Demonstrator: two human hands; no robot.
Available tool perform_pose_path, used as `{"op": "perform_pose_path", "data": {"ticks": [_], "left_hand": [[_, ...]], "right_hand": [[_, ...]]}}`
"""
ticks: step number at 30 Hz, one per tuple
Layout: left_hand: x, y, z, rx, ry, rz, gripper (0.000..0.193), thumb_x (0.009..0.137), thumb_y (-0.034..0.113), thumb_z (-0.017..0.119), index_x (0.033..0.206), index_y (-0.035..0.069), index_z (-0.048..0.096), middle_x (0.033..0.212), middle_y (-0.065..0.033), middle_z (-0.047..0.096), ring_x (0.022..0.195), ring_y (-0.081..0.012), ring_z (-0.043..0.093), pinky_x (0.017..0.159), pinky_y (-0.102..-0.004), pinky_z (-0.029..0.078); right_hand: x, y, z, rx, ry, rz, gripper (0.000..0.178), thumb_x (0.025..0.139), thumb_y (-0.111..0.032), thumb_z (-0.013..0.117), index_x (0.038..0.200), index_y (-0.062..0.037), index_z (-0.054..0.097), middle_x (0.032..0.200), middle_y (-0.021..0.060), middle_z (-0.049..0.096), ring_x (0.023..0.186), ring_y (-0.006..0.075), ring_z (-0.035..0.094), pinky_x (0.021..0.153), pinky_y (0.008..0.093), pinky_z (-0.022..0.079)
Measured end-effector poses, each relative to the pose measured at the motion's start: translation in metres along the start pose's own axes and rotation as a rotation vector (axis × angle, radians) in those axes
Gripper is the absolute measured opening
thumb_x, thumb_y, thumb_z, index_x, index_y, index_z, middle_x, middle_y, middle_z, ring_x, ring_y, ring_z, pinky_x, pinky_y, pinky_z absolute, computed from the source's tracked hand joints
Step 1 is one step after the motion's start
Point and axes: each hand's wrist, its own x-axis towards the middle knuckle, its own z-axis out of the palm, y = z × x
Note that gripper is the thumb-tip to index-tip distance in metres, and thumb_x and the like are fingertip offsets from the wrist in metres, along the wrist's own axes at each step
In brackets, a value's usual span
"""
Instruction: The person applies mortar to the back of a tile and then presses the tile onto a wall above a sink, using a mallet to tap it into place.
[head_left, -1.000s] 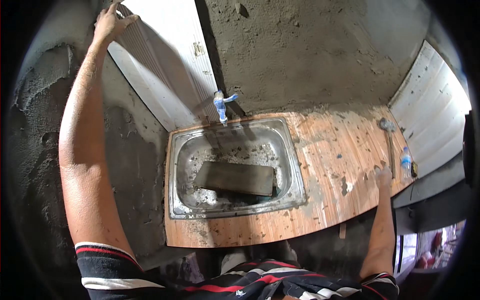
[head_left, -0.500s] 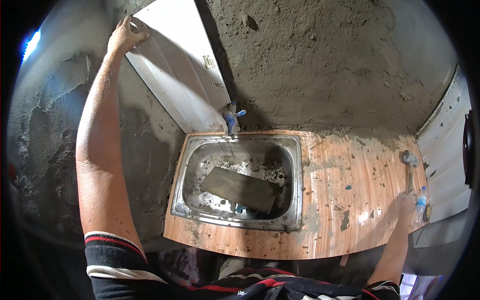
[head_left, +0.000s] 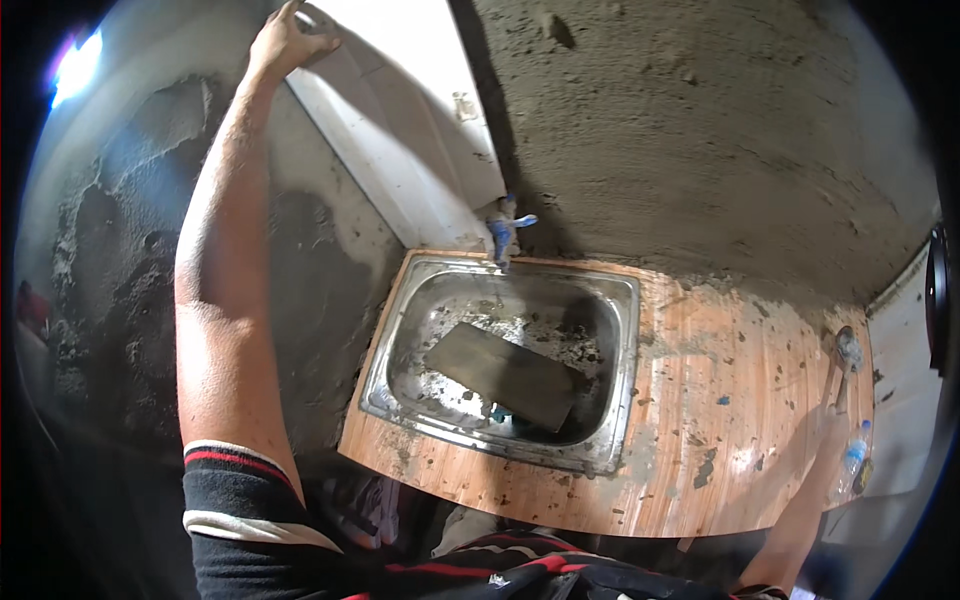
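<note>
Gripping the white panel (head_left: 405, 125) is the left hand (head_left: 287, 45); right hand (head_left: 828, 422) at the hammer handle (head_left: 842, 390), grip unclear.

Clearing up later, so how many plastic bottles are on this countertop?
1: the clear plastic bottle, at the countertop's right end, near the right hand.

White panel (head_left: 412, 118) upright, grey-headed mallet (head_left: 846, 366) flat

Left hand (head_left: 292, 42): eleven o'clock, gripping panel (head_left: 425, 70)
Right hand (head_left: 828, 420): four o'clock, at hammer (head_left: 847, 348)
Tap (head_left: 500, 236): twelve o'clock from sink (head_left: 626, 380)
</note>
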Motion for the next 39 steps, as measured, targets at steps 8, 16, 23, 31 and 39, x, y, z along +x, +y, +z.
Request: {"op": "perform_pose_path", "data": {"ticks": [8,16,23,31,39], "left_hand": [[-0.011,0.023,-0.004,-0.13,0.116,-0.045,0.047,0.069,0.032,0.081,0.106,0.007,0.069,0.092,-0.0137,0.072,0.086,-0.03,0.07,0.078,-0.0402,0.057],[-0.015,0.045,-0.03,-0.137,-0.021,-0.175,0.054,0.063,0.029,0.086,0.11,0.008,0.068,0.108,-0.0158,0.07,0.106,-0.0325,0.068,0.093,-0.042,0.056],[-0.023,0.05,-0.037,-0.138,-0.098,-0.208,0.069,0.063,0.033,0.089,0.123,0.01,0.064,0.125,-0.0176,0.064,0.117,-0.0331,0.063,0.1,-0.042,0.054],[-0.032,0.037,-0.022,-0.173,0.036,-0.184,0.098,0.066,0.033,0.088,0.15,0.004,0.046,0.144,-0.0208,0.056,0.131,-0.0361,0.056,0.11,-0.0407,0.049],[-0.075,0.033,0.018,-0.446,0.201,-0.453,0.114,0.069,0.04,0.092,0.152,-0.007,0.03,0.154,-0.0306,0.037,0.142,-0.0456,0.04,0.117,-0.0513,0.04]], "right_hand": [[-0.075,-0.112,-0.072,0.274,-0.234,-0.434,0.045,0.095,-0.041,0.065,0.113,-0.0005,0.068,0.103,0.0303,0.07,0.099,0.0429,0.068,0.084,0.0517,0.052],[-0.241,-0.349,-0.118,-0.174,-0.383,-1.098,0.054,0.091,-0.058,0.061,0.098,-0.0044,0.064,0.085,0.0225,0.071,0.079,0.0408,0.07,0.073,0.0517,0.056],[-0.354,-0.498,-0.098,-0.151,-0.694,-1.274,0.065,0.099,-0.068,0.046,0.116,-0.0067,0.063,0.098,0.021,0.072,0.094,0.0367,0.071,0.08,0.0518,0.057],[-0.402,-0.555,-0.054,0.093,-0.635,-1.26,0.055,0.095,-0.055,0.06,0.122,-0.0075,0.064,0.105,0.0216,0.073,0.104,0.0407,0.069,0.087,0.0543,0.054],[-0.402,-0.556,-0.033,0.069,-0.606,-1.187,0.067,0.093,-0.06,0.059,0.13,-0.0041,0.064,0.108,0.0247,0.072,0.106,0.0419,0.068,0.091,0.0533,0.053]]}}
